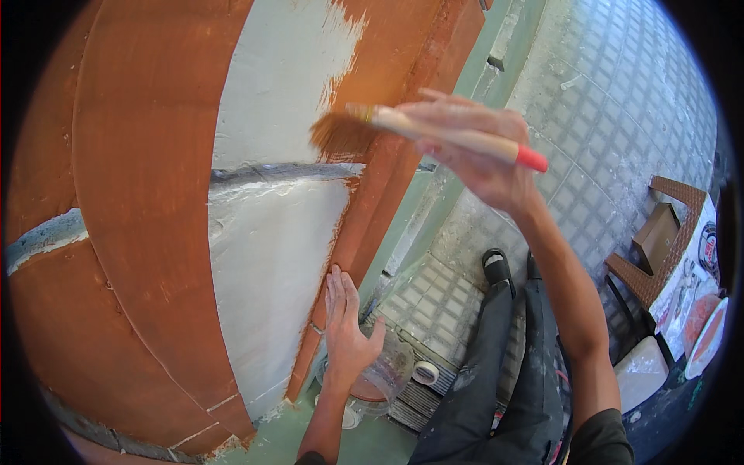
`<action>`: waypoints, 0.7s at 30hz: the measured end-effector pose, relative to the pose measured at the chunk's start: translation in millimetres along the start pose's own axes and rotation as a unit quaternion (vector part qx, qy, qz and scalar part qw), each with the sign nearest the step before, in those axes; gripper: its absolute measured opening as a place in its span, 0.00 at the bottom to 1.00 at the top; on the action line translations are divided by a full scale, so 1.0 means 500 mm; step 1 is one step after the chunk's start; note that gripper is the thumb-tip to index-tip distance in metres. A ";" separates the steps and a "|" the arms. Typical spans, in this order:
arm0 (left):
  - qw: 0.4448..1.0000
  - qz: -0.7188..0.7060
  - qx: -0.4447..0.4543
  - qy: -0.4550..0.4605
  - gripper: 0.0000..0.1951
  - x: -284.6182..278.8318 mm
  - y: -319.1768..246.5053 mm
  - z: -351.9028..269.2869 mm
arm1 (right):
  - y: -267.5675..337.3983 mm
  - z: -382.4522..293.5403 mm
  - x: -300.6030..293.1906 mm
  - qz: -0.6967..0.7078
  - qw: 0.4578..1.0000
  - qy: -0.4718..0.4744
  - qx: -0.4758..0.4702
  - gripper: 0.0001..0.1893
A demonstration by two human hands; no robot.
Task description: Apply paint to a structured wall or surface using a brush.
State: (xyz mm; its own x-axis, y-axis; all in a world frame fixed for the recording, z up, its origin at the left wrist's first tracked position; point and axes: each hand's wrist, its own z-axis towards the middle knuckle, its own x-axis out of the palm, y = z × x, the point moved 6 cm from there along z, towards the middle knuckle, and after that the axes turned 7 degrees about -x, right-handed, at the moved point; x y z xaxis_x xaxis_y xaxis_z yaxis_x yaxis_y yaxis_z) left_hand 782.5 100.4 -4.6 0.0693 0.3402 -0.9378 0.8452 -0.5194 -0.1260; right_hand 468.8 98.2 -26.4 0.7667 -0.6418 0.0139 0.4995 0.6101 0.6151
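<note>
My right hand (479, 148) is closed on the wooden handle of a paintbrush (459, 135) with a red end. Its wide bristles, coated orange-brown, touch the wall where fresh orange-brown paint meets a pale unpainted panel (279, 87). Hand and brush are somewhat blurred. My left hand (349, 325) rests with spread fingers on the orange-brown moulding (354, 232) low on the right side, holding nothing. Below that hand stands a clear plastic bucket (392, 372) with reddish-brown paint inside, partly hidden by the hand. A grey groove (285, 172) crosses the pale panel.
A roll of tape (425, 372) lies beside the bucket. At right, a brown woven-patterned table (662, 285) bears a paint-stained lid or dish (706, 337) and other items; a cardboard box (657, 238) is near its legs. Patterned tiles (616, 104) cover the floor around my sandalled feet.
</note>
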 end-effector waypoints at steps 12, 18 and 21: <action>1.000 -0.001 -0.004 0.007 0.49 -0.002 0.002 -0.001 | 0.068 -0.069 0.074 -0.019 0.992 -0.103 0.063 0.19; 1.000 0.023 0.006 -0.007 0.49 -0.013 0.012 -0.005 | 0.062 -0.058 0.027 0.116 0.989 -0.044 0.080 0.19; 1.000 0.001 0.007 0.011 0.49 -0.002 0.003 -0.001 | 0.032 -0.010 -0.036 0.028 0.995 -0.094 0.026 0.19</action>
State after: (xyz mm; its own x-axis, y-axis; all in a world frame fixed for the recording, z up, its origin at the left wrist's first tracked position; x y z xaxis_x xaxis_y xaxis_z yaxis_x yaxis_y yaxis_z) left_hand 784.1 99.5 -3.7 0.0825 0.3575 -0.9303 0.8381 -0.5300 -0.1293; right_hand 465.2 122.0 -20.7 0.7011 -0.6865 0.1928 0.4333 0.6249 0.6494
